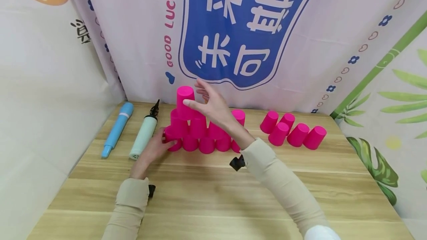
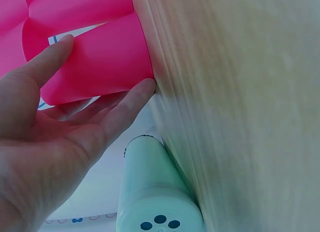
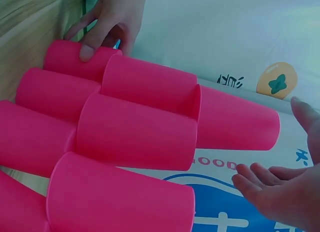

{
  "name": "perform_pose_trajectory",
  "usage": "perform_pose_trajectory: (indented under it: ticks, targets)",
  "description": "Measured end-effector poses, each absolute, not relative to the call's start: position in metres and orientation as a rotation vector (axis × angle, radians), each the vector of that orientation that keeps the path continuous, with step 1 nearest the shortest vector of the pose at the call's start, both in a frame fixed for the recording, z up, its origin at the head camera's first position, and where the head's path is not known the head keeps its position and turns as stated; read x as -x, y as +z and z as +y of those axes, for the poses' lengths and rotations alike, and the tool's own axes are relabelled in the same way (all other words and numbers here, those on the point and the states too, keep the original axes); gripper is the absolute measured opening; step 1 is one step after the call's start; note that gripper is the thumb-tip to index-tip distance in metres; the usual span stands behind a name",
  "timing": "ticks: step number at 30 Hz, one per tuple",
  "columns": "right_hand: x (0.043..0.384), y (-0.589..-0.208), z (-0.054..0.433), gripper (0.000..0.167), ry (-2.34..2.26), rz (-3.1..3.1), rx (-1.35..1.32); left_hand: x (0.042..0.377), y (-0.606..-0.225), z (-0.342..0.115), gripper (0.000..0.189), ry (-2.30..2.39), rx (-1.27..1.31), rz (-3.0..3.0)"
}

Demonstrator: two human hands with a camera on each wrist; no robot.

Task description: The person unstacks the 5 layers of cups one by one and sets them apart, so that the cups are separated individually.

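Pink cups stand upside down in a stacked wall. Along the bottom is a row of several, with the leftmost cup [image 2: 105,62] between the thumb and fingers of my left hand [image 1: 155,149]. Above it runs a second row, including a middle cup [image 1: 198,127] and a right-hand cup [image 1: 238,115] partly behind my right wrist. One top cup [image 1: 185,101] sits on the left of that second row. Beside it is my right hand [image 1: 215,108], fingers spread; the right wrist view shows a gap between the fingertips [image 3: 245,174] and this cup.
More upside-down pink cups [image 1: 278,134] stand in a loose group at the right of the wooden table [image 1: 213,203]. On the left lie a light blue tube [image 1: 116,129] and a mint-green pump [image 1: 144,136] with a black nozzle. A printed cloth [image 1: 140,47] hangs behind.
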State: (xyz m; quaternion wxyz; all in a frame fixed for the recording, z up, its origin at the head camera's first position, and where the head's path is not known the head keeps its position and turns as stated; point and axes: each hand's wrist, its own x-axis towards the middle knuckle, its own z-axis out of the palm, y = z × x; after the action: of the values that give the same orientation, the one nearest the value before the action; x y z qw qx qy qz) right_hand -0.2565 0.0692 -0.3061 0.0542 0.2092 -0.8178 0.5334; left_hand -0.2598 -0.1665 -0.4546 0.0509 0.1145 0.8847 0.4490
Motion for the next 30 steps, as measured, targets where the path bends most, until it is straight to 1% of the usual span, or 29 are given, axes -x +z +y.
perform_pose_trajectory:
  ticks: [5, 13, 19, 24, 30]
  targets:
    - [0.258, -0.307, 0.064, 0.080, 1.613, -2.537, -0.601, 0.261, -0.454, -0.166, 0.058, 1.353, -0.347, 2.690]
    - [0.261, -0.317, 0.056, 0.067, 1.563, -2.499, -0.660, 0.260, -0.453, -0.166, 0.057, 1.358, -0.339, 2.687]
    - [0.262, -0.322, 0.050, 0.068, 1.523, -2.533, -0.588, 0.260, -0.454, -0.167, 0.057, 1.346, -0.326, 2.689]
    - [0.263, -0.324, 0.047, 0.068, 1.529, -2.512, -0.579, 0.260, -0.454, -0.166, 0.058, 1.350, -0.328, 2.681]
    - [0.259, -0.327, 0.055, 0.067, 1.599, -2.414, -0.581, 0.259, -0.452, -0.166, 0.057, 1.335, -0.331, 2.694]
